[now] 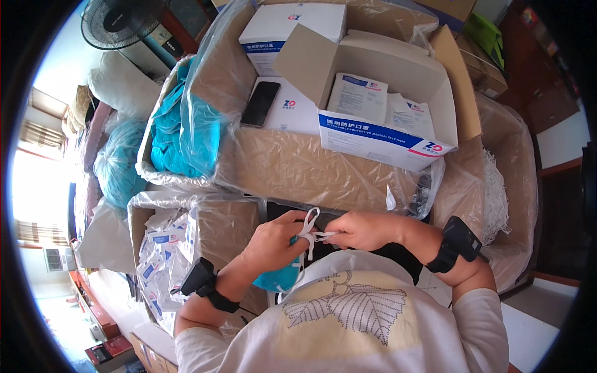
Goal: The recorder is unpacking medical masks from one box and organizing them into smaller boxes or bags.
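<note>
My left hand [273, 241] is closed round a teal face mask [277, 279], just in front of my chest. White elastic straps [311, 217] loop up from its fingers. My right hand [360, 230] pinches the straps between thumb and fingertips, close beside the left one. Between the two hands the straps run crossed or bunched; whether they are knotted cannot be made out. Much of the mask is hidden behind my left hand and wrist. Both hands are at the near edge of a plastic-covered carton [292, 171].
On that carton stand an open white box [379, 144] holding white packets [357, 99], a closed box [292, 25] and a black phone [261, 104]. Teal masks [183, 133] fill a bin at left; below it, a carton holds packets [165, 261]. White straps [494, 199] lie in the right carton.
</note>
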### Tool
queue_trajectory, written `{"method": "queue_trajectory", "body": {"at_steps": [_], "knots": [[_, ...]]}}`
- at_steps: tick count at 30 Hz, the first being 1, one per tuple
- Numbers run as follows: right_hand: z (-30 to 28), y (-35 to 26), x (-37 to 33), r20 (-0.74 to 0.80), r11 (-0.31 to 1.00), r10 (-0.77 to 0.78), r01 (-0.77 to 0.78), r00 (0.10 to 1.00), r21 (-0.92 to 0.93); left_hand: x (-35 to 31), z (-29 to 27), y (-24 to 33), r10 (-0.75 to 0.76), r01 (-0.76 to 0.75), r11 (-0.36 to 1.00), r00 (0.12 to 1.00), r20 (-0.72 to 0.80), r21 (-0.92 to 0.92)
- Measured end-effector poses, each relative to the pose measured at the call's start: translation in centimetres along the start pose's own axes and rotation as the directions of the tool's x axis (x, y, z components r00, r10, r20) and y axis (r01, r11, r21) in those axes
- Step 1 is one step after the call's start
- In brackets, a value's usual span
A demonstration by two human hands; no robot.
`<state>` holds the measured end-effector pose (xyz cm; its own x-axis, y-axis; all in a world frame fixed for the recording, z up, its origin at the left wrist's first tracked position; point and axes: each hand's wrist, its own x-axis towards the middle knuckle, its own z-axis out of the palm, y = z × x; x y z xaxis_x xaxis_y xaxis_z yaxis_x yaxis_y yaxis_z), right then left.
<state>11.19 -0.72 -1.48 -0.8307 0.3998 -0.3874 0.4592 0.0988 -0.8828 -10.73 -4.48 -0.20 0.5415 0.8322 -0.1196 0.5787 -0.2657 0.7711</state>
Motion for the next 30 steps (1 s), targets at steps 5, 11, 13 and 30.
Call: {"method": "queue_trajectory", "body": {"at_steps": [5,11,13,30], "knots": [[0.7,0.4,0.1,-0.193,0.99,-0.02,-0.008,0.981,-0.139,1.3,1.4,1.4,-0.1,0.107,0.976,0.994,0.046,-0.187],[0.9,-0.1,-1.5,-0.163,0.951,-0.069,0.016,0.984,-0.308,1.2,2.5,0.1,-0.208,0.264,0.946,0.938,0.276,-0.186],[1.1,0.5,-1.5,-0.099,0.964,-0.017,-0.01,0.995,-0.266,1.5,2.8,0.0,-0.19,0.235,0.964,0.937,0.293,-0.127],[0.0,-3.1,-9.6,0.274,0.993,-0.034,0.002,0.961,0.116,0.0,-1.6,2.1,0.379,-0.11,0.886,0.732,0.566,-0.451]]}}
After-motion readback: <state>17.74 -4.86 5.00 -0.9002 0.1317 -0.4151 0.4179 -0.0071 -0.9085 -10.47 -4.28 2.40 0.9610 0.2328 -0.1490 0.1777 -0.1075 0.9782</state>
